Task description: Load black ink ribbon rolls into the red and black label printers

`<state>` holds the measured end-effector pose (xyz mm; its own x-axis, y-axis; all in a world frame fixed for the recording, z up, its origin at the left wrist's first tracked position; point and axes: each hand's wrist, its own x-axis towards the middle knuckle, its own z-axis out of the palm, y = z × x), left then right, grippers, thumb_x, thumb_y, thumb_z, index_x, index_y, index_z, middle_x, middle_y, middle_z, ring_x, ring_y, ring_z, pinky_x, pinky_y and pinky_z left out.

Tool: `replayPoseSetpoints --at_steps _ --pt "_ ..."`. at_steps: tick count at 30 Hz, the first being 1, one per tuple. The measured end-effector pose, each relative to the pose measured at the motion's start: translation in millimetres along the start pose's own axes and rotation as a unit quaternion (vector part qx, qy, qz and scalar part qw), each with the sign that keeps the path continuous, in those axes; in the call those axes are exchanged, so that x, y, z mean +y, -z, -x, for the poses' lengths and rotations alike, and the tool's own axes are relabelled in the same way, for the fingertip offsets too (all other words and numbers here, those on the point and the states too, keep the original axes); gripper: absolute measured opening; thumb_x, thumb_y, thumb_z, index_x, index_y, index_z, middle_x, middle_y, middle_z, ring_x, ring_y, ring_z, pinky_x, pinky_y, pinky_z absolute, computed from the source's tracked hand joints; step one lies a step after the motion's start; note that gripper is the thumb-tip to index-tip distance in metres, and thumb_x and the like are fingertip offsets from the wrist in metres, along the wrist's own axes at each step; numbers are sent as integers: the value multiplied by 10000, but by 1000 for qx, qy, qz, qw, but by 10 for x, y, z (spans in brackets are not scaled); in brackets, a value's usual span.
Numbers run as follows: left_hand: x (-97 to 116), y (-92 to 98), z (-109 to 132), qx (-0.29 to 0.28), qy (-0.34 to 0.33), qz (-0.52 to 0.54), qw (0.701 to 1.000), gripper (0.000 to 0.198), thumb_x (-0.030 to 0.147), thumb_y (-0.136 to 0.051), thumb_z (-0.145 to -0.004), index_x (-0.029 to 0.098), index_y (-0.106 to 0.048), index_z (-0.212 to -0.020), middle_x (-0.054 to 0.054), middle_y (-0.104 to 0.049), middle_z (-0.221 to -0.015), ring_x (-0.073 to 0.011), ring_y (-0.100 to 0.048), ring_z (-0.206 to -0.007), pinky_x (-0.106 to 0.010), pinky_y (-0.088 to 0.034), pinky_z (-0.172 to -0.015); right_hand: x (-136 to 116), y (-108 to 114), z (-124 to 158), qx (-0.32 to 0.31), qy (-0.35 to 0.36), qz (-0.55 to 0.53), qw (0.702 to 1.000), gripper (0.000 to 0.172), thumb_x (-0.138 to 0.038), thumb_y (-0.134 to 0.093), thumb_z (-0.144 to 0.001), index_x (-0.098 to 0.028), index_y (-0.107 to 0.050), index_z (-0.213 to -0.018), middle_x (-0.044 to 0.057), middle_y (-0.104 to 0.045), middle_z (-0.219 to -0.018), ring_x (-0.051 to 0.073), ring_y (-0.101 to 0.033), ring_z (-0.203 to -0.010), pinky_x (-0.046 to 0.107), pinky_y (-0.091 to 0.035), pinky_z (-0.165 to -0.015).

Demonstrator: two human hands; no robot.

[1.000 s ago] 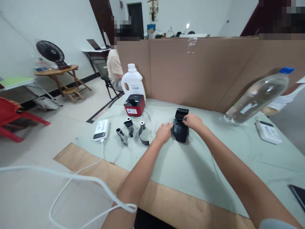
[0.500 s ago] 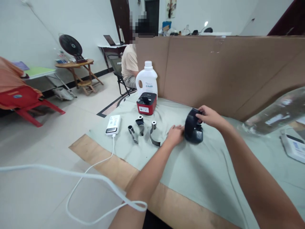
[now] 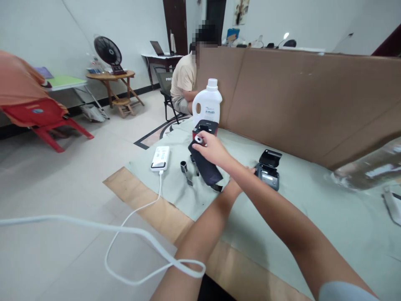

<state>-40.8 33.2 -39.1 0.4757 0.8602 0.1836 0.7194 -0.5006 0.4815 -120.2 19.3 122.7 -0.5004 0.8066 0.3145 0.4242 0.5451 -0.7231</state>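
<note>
My right hand [image 3: 213,148] pinches a small label roll [image 3: 198,140] with a pale core, and its wide black strip [image 3: 207,169] hangs down toward the cloth. It is in front of the red-and-black printer [image 3: 208,124], partly covering it. Beside the dark portable printer [image 3: 268,177], whose lid [image 3: 271,158] stands up, lies my left hand [image 3: 236,188]. Its fingertips reach the printer's left side; my right forearm hides much of that hand. Another curled roll [image 3: 184,166] stands left of the hanging strip, which partly hides further rolls behind it.
A white power bank [image 3: 160,159] with a white cable [image 3: 140,205] lies at the left of the cloth. Behind stand a white jug [image 3: 208,102] and a cardboard wall [image 3: 288,88]. A large clear bottle [image 3: 369,167] is at right. A person [image 3: 184,79] sits beyond.
My right hand has moved left from the portable printer with the black strip and label roll. The printer's lid now shows standing up. The view has turned slightly left.
</note>
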Motion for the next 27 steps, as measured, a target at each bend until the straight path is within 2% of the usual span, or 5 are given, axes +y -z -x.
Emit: replayPoseSetpoints --at_steps 3,8,15,21,27 --pt "11 31 -3 -24 6 -2 1000 473 186 -437 -978 207 -510 -1445 -80 -595 -1457 -211 -483 -1406 -426 -302 -1226 -56 -421 -70 -29 30 33 999 195 -275 -653 -889 -186 -615 -1059 10 -684 -906 169 -617 -839 274 -439 -776" --pt "77 93 65 15 32 11 999 474 155 -386 -984 234 -529 -1429 -52 -616 -1438 -179 -470 -1414 -422 -278 -1236 -142 -1024 -73 -119 60 184 974 261 -312 -549 -982 -209 -564 -1222 77 -722 -1037 233 -652 -908 311 -440 -759" --pt "62 61 95 39 23 2 999 450 184 -396 -999 230 -527 -1426 -54 -615 -1442 -180 -480 -1402 -427 -304 -1218 41 -1384 -26 -140 107 368 913 237 -270 -543 -972 -126 -690 -1089 178 -672 -1140 311 -538 -1128 422 -380 -946" --pt "63 68 87 43 22 8 999 434 185 -398 -994 232 -546 -1399 -48 -649 -1394 -177 -509 -1375 -410 -308 -1215 88 -1163 8 -71 53 358 930 432 -517 -566 -955 -156 -748 -1109 195 -583 -1214 349 -446 -1164 476 -334 -961" --pt "-9 -26 -9 15 15 38 999 447 157 -428 -978 194 -559 -1404 -90 -621 -1433 -215 -510 -1389 -455 -319 -1222 467 -356 172 54 -91 265 958 356 -420 -510 -968 -222 -746 -1146 133 -661 -1111 318 -527 -1111 474 -337 -976"
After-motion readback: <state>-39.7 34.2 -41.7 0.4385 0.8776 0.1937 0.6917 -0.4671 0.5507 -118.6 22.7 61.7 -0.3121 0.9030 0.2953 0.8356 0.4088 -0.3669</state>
